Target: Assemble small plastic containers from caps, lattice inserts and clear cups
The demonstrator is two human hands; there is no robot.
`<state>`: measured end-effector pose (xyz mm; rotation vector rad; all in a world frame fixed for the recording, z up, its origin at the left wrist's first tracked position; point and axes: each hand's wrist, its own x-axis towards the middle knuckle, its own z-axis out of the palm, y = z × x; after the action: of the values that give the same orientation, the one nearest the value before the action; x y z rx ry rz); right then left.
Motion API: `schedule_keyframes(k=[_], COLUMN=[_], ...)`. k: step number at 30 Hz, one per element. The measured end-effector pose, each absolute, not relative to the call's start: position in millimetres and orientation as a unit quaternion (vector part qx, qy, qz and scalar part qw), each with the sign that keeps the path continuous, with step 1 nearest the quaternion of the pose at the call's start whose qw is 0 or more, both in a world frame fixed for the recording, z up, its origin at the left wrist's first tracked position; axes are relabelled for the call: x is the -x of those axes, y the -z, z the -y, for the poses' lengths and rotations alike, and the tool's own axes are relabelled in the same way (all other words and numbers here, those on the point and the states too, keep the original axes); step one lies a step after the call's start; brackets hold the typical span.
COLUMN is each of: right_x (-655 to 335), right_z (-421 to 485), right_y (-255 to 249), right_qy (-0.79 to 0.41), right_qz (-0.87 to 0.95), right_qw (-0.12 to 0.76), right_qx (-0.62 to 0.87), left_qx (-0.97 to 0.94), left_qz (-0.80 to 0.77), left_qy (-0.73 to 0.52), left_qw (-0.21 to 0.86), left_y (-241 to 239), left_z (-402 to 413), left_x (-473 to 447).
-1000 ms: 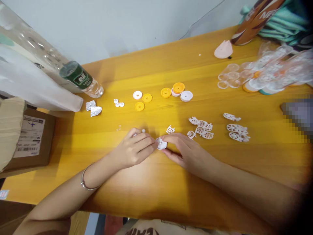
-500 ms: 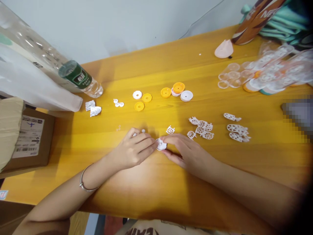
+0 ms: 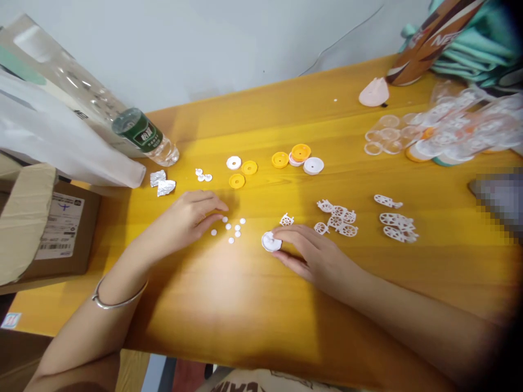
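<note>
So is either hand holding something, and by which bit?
The right hand holds a white disc by the edge nearest that hand. The left hand is open, with nothing visible in it.

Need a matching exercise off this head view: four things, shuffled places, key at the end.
1. larger round white plastic disc
2. tiny white toothed plastic discs
3. crumpled silver foil pieces
4. brown cylindrical container

A. beside the teal cloth
B. near the clear plastic bottle
C. in the right hand
D. scattered by the left hand

Pairs: 1-C, 2-D, 3-B, 4-A
</note>
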<state>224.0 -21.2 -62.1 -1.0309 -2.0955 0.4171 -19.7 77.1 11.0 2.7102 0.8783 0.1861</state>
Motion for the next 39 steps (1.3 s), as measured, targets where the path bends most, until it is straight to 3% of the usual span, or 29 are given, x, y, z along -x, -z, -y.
schedule_keyframes(k=[8, 16, 22, 28, 39], right_x=[-224, -225, -225, -224, -225], right_z=[21, 22, 21, 19, 22], right_y=[61, 58, 61, 63, 65], right_qy=[-0.159, -0.162, -0.169, -0.163, -0.174], right_qz=[0.815, 0.802, 0.815, 0.82, 0.822], right_qw=[0.38, 0.395, 0.369, 0.369, 0.359], right_qx=[0.408, 0.417, 0.415, 0.406, 0.407], left_qx=[-0.929, -0.943, -0.955, -0.953, -0.972], left_qz=[-0.312, -0.304, -0.286, -0.221, -0.13], left_qy=[-0.002, 0.005, -0.06, -0.186, -0.186], left_qw=[0.201, 0.137, 0.047, 0.086, 0.064], left_y=[4, 3, 12, 11, 29], left_z=[-86, -83, -78, -45, -17], left_x=[23, 19, 18, 0, -10])
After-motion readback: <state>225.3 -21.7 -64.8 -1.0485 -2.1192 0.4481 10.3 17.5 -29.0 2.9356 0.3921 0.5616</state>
